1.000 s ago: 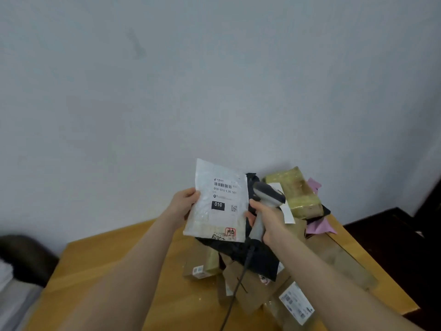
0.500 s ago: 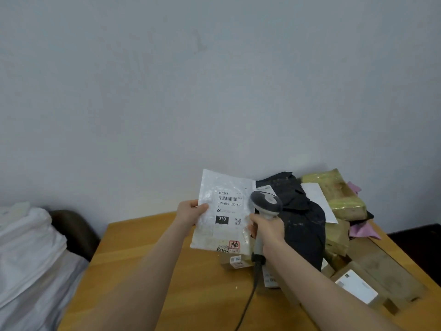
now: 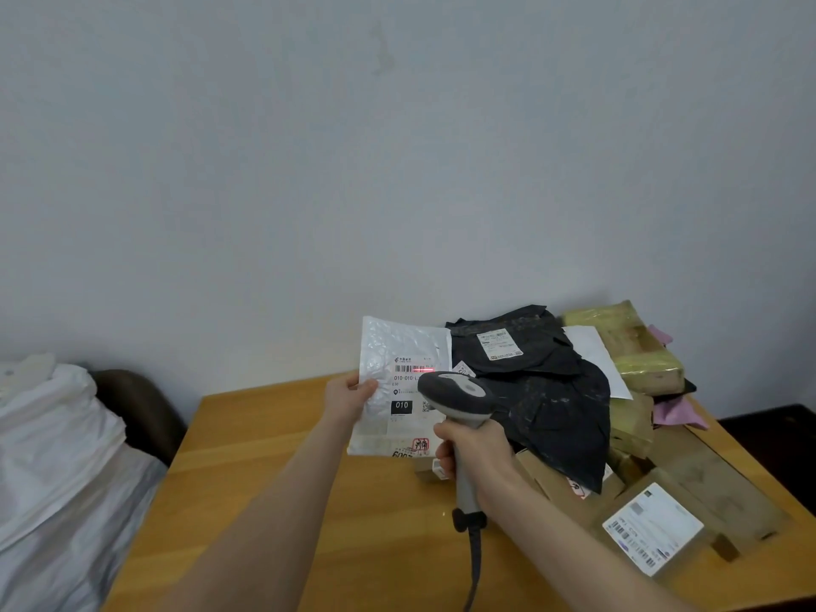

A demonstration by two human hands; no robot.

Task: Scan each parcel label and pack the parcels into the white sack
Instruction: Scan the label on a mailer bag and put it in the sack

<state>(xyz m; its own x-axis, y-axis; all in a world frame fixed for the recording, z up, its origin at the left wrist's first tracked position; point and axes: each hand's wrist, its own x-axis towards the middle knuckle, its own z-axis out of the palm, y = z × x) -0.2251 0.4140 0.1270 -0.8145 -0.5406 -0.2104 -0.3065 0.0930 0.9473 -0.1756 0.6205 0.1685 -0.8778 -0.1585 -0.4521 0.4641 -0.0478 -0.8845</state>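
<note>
Wooden table [image 3: 273,479], left hand [image 3: 349,397] holding white parcel [image 3: 388,355], right hand [image 3: 479,457] aiming scanner [image 3: 459,397]

Open wood left, pile right
A hand can pass over the table's [image 3: 273,470] left half, by the white sack [image 3: 57,470]; parcels [image 3: 631,430] (boxes [image 3: 724,492], a black bag [image 3: 538,390]) fill the right.

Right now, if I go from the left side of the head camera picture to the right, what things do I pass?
white sack → left hand → white bubble mailer → barcode scanner → black mailer bag → yellow tape-wrapped parcel. The right hand overlaps the scanner, so it is left out.
</note>
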